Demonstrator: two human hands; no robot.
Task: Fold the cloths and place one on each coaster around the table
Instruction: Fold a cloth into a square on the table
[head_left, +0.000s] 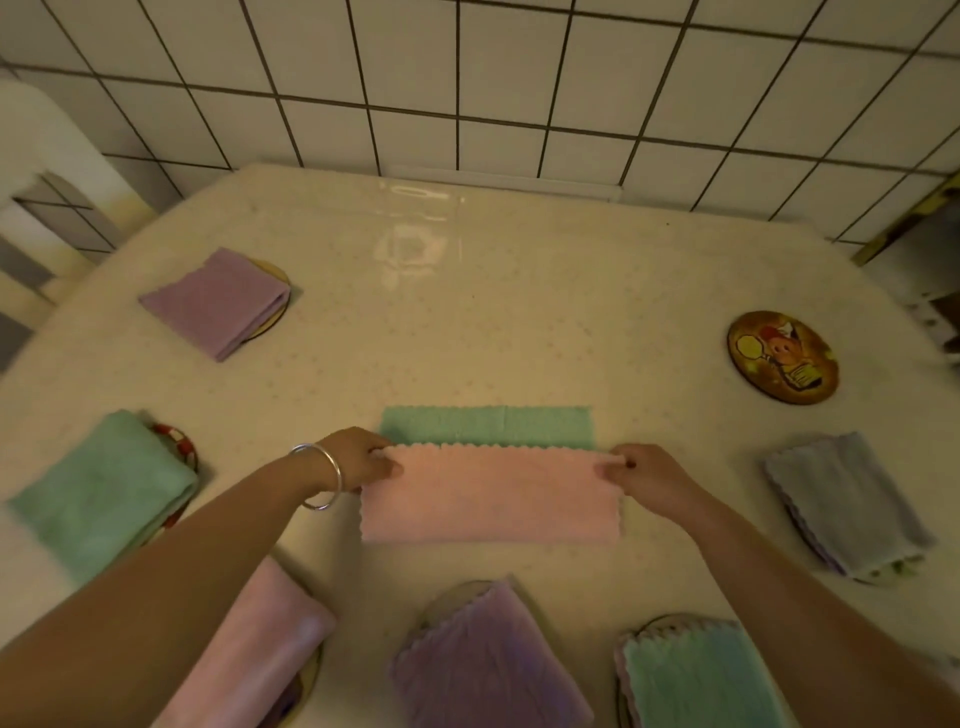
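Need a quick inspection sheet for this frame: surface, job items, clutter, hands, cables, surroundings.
Surface: table under a glossy pale cover.
Job's things: pink cloth folded in half, held at both top corners; green cloth flat behind it; six folded cloths on coasters round the edge; bare coaster at far right.
Clutter: nothing seen.
Grippers: left hand and right hand each pinch a corner of the pink cloth.
Cables: nothing seen.
Surroundings: white tiled wall; white chair at far left.

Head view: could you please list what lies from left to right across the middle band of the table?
Folded green cloth → left hand → pink cloth → right hand → folded grey cloth.
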